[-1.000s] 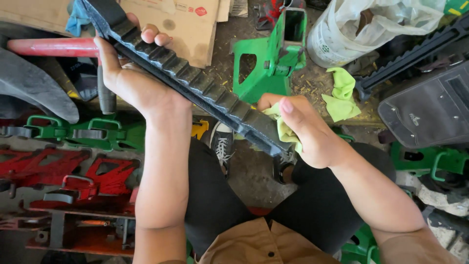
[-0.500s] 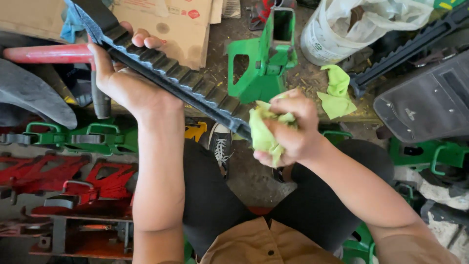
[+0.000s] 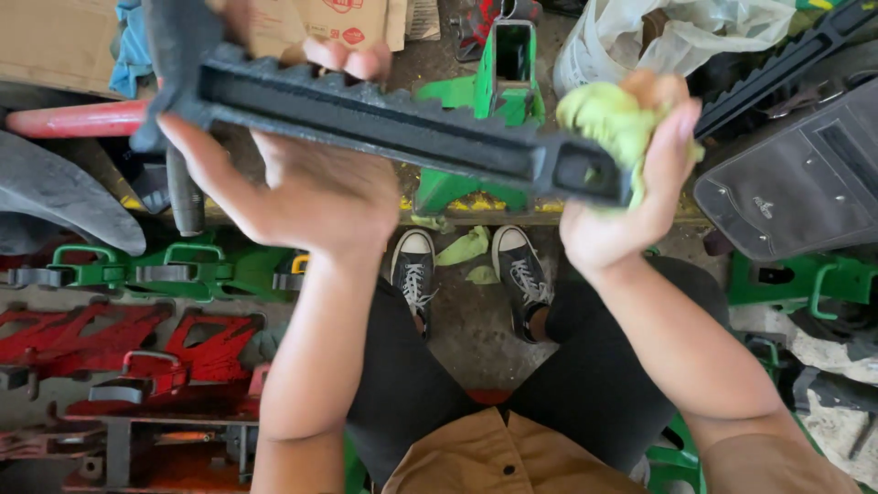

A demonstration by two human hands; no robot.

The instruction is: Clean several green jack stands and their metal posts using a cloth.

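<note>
A long black toothed metal bar (image 3: 384, 123) lies almost level across the upper part of the head view, raised close to the camera. My left hand (image 3: 306, 187) grips it from below near its left end, fingers curled over the top edge. My right hand (image 3: 631, 187) holds a crumpled yellow-green cloth (image 3: 608, 119) pressed against the bar's hollow right end. My legs in dark trousers and black sneakers (image 3: 416, 265) show below.
A green jack stand (image 3: 498, 82) stands behind the bar. Green frames (image 3: 174, 265) and red frames (image 3: 137, 352) lie on the left floor. Cardboard (image 3: 55, 37) at top left, white plastic bag (image 3: 677, 27) and black case (image 3: 796, 183) on the right. Scraps of green cloth (image 3: 466, 247) lie between my shoes.
The bar has swung from a steep diagonal to nearly level and come closer to the camera. My right hand with the cloth moved up and right to the bar's right end.
</note>
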